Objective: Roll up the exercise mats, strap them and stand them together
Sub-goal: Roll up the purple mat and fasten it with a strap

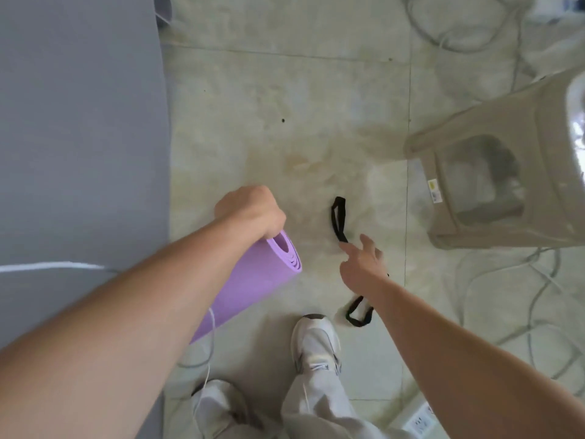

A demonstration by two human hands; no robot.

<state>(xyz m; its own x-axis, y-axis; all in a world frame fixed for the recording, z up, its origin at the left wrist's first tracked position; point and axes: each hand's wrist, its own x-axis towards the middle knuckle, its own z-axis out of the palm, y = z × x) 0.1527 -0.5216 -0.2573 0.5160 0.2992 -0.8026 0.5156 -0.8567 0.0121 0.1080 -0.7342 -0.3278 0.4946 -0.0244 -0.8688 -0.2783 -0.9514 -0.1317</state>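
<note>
The rolled purple exercise mat [253, 286] is a smooth lilac tube, its layers showing as a loose spiral at the open upper end. It is held tilted above the floor, low in the middle of the view. The left hand [250, 210] has its grip curled over the rim of that upper end.

The right hand [361, 264] has its grip spread, fingers apart and holding nothing. Its index fingertip is at the black strap [338, 217], though contact cannot be told. The strap lies on the floor just right of the mat, passing under the hand, with a loop showing at each end.

A grey exercise mat [79, 137] lies flat along the left. The floor [285, 90] is pale, mottled tile with stains. A beige plastic stool [493, 172] stands at the right, with grey cables [468, 286] trailing near it. A white shoe [316, 340] stands below the strap.
</note>
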